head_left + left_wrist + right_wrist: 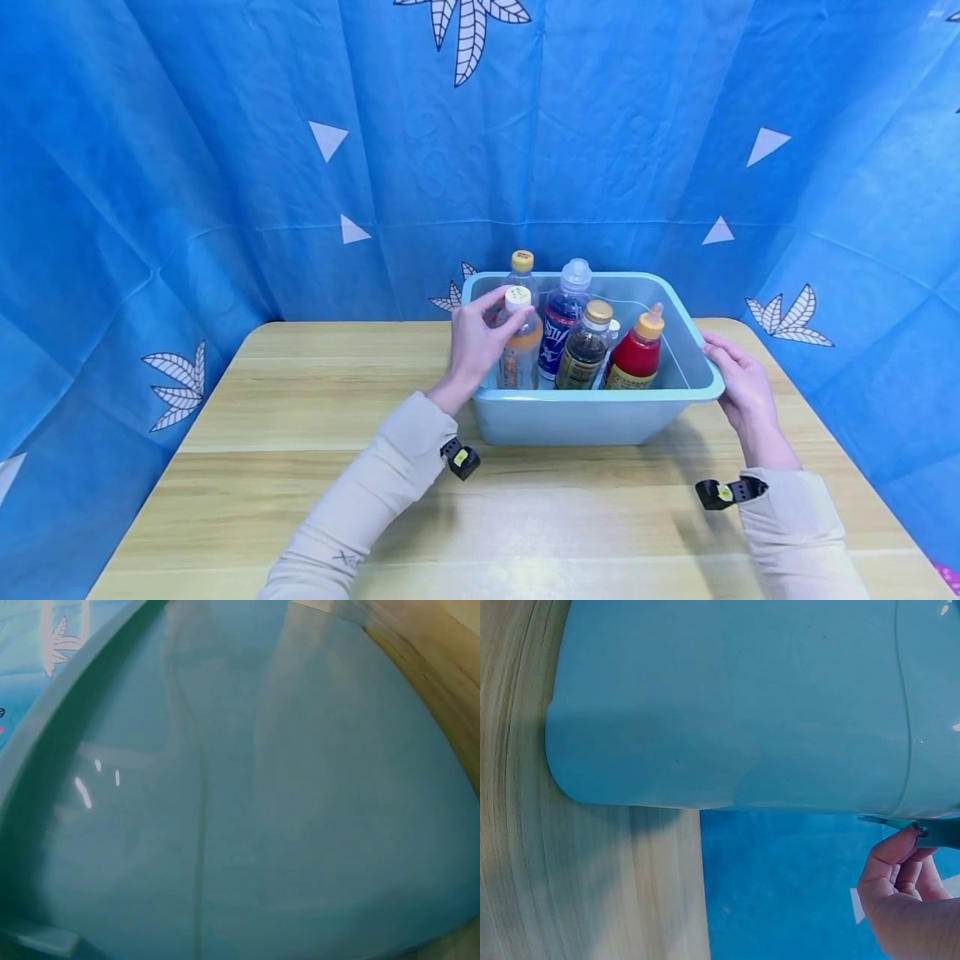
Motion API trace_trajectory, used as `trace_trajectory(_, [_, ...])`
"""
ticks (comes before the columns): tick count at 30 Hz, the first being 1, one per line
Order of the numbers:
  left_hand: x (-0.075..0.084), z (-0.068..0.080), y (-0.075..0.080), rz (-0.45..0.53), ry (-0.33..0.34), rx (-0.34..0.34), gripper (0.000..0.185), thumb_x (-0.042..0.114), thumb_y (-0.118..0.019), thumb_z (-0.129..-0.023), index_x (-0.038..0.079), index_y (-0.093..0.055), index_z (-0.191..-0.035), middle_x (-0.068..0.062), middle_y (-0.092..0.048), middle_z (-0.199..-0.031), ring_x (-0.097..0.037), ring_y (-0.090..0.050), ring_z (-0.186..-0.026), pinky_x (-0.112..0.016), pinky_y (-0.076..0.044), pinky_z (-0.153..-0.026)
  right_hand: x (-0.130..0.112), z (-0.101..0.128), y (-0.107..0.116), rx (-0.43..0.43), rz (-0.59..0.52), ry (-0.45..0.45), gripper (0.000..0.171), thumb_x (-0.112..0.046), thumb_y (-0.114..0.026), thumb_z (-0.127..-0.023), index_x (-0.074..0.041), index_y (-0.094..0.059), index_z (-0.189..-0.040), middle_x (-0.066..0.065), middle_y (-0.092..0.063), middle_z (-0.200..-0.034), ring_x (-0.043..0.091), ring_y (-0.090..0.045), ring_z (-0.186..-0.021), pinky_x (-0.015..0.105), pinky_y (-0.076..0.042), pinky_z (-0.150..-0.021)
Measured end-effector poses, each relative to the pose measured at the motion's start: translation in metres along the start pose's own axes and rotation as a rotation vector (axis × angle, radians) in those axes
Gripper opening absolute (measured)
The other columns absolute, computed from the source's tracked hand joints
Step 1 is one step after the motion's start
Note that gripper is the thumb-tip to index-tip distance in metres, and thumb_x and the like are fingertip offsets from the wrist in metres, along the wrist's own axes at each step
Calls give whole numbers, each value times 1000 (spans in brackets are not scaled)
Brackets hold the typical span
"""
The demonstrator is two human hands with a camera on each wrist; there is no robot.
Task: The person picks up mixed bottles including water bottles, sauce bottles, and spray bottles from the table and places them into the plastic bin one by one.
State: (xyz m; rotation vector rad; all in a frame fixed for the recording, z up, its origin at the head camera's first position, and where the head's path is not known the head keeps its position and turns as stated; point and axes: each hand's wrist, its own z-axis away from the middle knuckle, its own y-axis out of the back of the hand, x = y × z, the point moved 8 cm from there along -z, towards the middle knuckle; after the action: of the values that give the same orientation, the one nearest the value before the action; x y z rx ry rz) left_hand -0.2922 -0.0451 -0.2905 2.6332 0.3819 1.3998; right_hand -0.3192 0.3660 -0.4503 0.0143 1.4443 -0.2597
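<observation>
A light blue plastic tub [570, 421] stands on the table, holding several bottles. My left hand [476, 343] reaches over its left rim and pinches the white cap of a clear bottle [519, 362] with an orange band. That bottle is upright at the tub's front left. My right hand [742, 385] grips the tub's right rim; in the right wrist view the fingers [891, 859] curl at the rim's edge. Only the tub's outer wall [315, 787] fills the left wrist view, so the left hand is hidden there.
Beside the held bottle are a yellow-capped bottle [522, 261], a dark blue bottle [558, 325], a gold-capped dark bottle [583, 354] and a red squeeze bottle [636, 354]. A wooden table [300, 417] lies underneath, with a blue curtain [420, 167] behind.
</observation>
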Motion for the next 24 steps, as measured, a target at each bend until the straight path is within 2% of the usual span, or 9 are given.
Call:
trace_trajectory(4, [-4, 1, -2, 16, -1, -2, 32, 24, -70, -76, 8, -65, -104, -5, -66, -98, -10, -60, -87, -31, -52, -65, 14, -14, 14, 43, 63, -15, 40, -34, -63, -81, -27, -56, -120, -8, -53, -120, 11, -57, -97, 32, -50, -73])
trace_trajectory(7, [-5, 2, -3, 14, -4, -2, 32, 23, -70, -77, 8, -65, -104, -5, -65, -98, -10, -60, -87, -29, -52, -64, 7, -5, 6, 42, 67, -20, 43, -35, -64, -80, -26, -55, -122, -7, -52, -122, 10, -56, -97, 30, -50, -71])
trace_trajectory(10, [-5, 2, -4, 2, 6, -12, 33, 23, -70, -77, 7, -65, -105, -5, -65, -99, -12, -60, -87, -27, -51, -64, -3, 5, -3, 44, 55, -20, 47, -32, -63, -82, -20, -52, -126, -1, -46, -129, 15, -53, -100, 29, -50, -70])
trace_trajectory(16, [-9, 4, -8, -30, 45, -46, 35, 24, -70, -76, 8, -64, -107, -6, -65, -100, -13, -60, -88, -25, -51, -68, 12, -11, 12, 71, 67, -9, 45, -36, -65, -79, -25, -56, -121, -7, -51, -123, 11, -56, -98, 30, -50, -71])
trace_trajectory(18, [-10, 4, -9, -32, 54, -54, 34, 23, -70, -76, 9, -64, -106, -5, -65, -99, -11, -60, -87, -24, -50, -67, 5, -2, 4, 55, 69, -1, 43, -35, -66, -78, -25, -58, -119, -8, -53, -119, 9, -56, -95, 28, -50, -69])
trace_trajectory(22, [-12, 3, -10, -34, 69, -70, 32, 24, -70, -76, 9, -64, -105, -4, -65, -99, -9, -60, -87, -25, -50, -70, -32, 42, -36, 41, 30, -13, 44, -29, -63, -83, -19, -53, -125, -6, -51, -117, 8, -54, -91, 23, -49, -66])
trace_trajectory(24, [-13, 3, -11, -37, 76, -79, 32, 24, -70, -76, 8, -64, -104, -4, -65, -99, -9, -60, -87, -26, -50, -71, -36, 47, -40, 38, 30, -18, 44, -29, -62, -83, -20, -53, -125, -7, -52, -117, 7, -54, -90, 22, -49, -67])
